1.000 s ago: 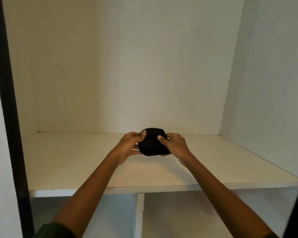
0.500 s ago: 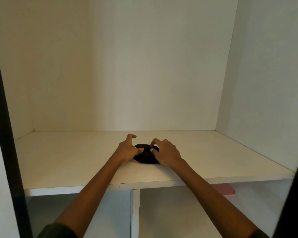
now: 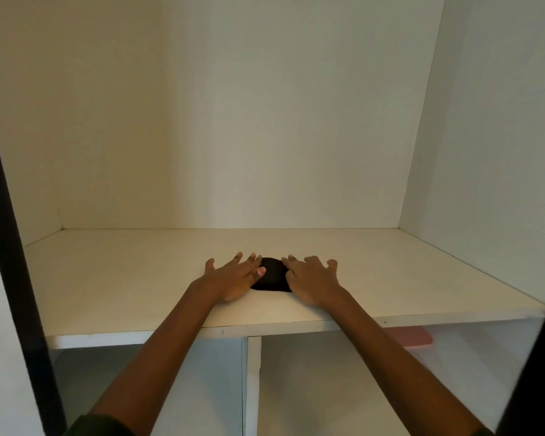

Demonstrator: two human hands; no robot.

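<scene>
A small black folded cloth [image 3: 272,275] lies flat on the white shelf [image 3: 139,278] of a cupboard, near the middle and a little back from the front edge. My left hand [image 3: 233,278] lies flat on the shelf at the cloth's left side, fingers spread, thumb touching the cloth. My right hand [image 3: 310,278] rests at its right side with fingers spread, covering part of the cloth's right edge. Neither hand grips anything.
White cupboard walls close in the shelf at the back, left and right. A dark frame [image 3: 10,247] runs down the left edge. Below the shelf a white divider [image 3: 252,385] splits two lower compartments; a pink flat object [image 3: 412,338] lies in the right one.
The black cloth, held up between both hands a second ago, has been lowered onto the shelf. Both hands have let go and now lie spread beside it.
</scene>
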